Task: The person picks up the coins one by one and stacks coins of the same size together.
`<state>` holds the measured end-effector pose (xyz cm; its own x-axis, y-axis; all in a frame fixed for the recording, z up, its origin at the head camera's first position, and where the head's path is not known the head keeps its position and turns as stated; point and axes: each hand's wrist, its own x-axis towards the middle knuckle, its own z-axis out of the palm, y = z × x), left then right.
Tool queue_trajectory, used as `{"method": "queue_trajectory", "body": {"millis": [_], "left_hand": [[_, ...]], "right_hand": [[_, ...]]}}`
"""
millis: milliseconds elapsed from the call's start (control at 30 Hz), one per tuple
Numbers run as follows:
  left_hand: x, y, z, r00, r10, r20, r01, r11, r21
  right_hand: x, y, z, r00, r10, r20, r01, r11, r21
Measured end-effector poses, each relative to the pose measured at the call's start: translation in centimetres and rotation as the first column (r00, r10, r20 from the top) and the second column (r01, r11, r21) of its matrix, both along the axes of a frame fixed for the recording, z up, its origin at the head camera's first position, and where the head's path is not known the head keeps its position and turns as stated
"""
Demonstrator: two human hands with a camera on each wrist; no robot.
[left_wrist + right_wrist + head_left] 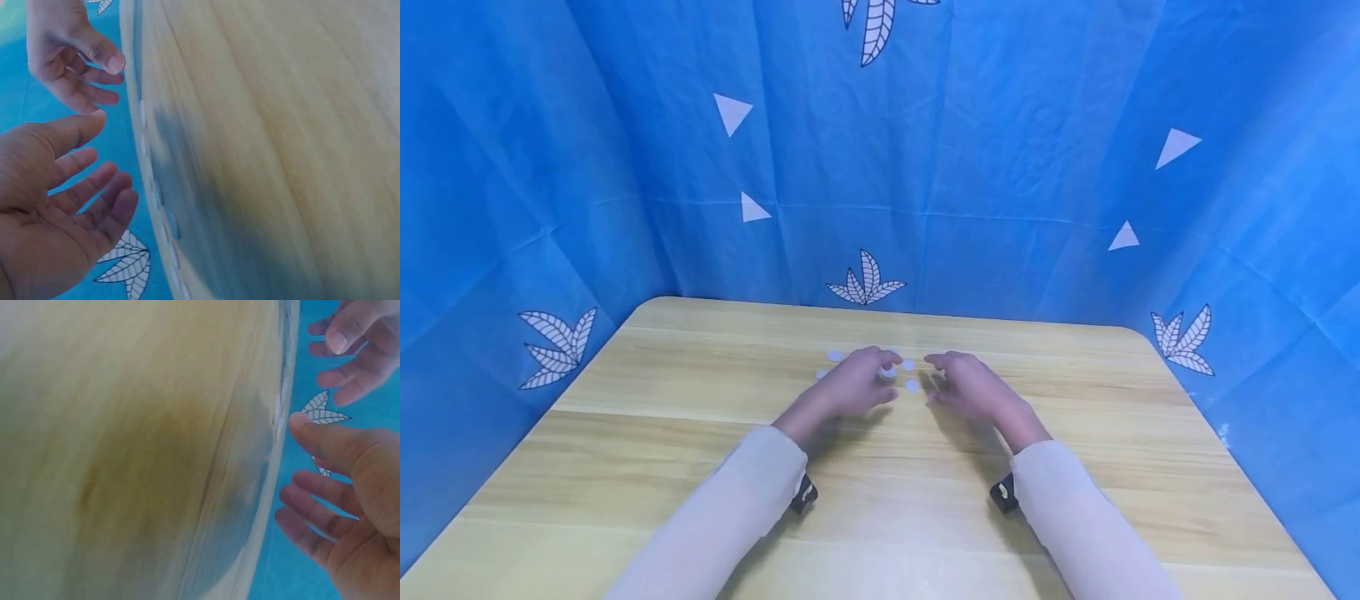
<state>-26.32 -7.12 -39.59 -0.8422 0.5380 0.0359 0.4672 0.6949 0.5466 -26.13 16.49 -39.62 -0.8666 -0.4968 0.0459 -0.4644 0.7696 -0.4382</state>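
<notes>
Several small flat white discs lie on the wooden table around and between the hands; the left hand hides part of the group. My left hand hovers over the discs, fingers loosely bent and holding nothing. To its right, my right hand is also raised above the table with relaxed fingers and nothing in them. A gap separates the two hands, whose fingertips point toward each other. The left wrist view shows the left palm bare, with a row of thin discs beyond it. In the right wrist view the right hand is likewise bare.
The light wooden table has rounded far corners. A blue curtain with white leaf and triangle prints surrounds its back and sides. Dark wrist devices sit under both pale sleeves.
</notes>
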Motion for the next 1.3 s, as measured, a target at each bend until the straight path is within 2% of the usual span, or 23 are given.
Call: {"method": "queue_trajectory", "body": {"millis": [167,367,600,733,967,1033,1233,1300], "left_hand": [[-0.8,0.3,-0.3,0.991,0.040,0.130,-0.052,0.995,0.083],[-1.7,0.8,-0.4,0.961,0.099,0.257,-0.148,0.972,0.180],[-2.4,1.5,-0.5,0.943,0.137,0.303,-0.203,0.959,0.199],[-2.8,1.8,-0.9,0.930,0.147,0.337,-0.230,0.948,0.220],[-3.2,2.2,-1.3,0.913,0.164,0.373,-0.265,0.934,0.238],[-3.3,2.3,-1.4,0.914,0.170,0.368,-0.268,0.934,0.235],[-3.7,2.6,-1.9,0.944,0.161,0.286,-0.214,0.963,0.164],[-3.7,2.7,-1.9,0.950,0.153,0.273,-0.198,0.970,0.142]], "right_hand": [[-0.7,-0.4,-0.2,1.000,-0.003,0.026,0.005,0.997,-0.073],[-1.9,-0.7,-0.4,0.998,0.010,0.064,-0.003,0.993,-0.116],[-2.9,-1.1,-0.6,0.989,-0.016,0.144,0.036,0.990,-0.136],[-3.2,-1.1,-0.9,0.981,-0.024,0.190,0.056,0.985,-0.164],[-3.8,-1.1,-1.4,0.974,-0.013,0.225,0.057,0.980,-0.190],[-4.0,-1.2,-1.5,0.975,-0.004,0.223,0.048,0.980,-0.193],[-4.2,-1.3,-1.7,0.969,-0.020,0.247,0.069,0.979,-0.190],[-4.2,-1.4,-1.8,0.967,-0.026,0.255,0.076,0.979,-0.189]]}}
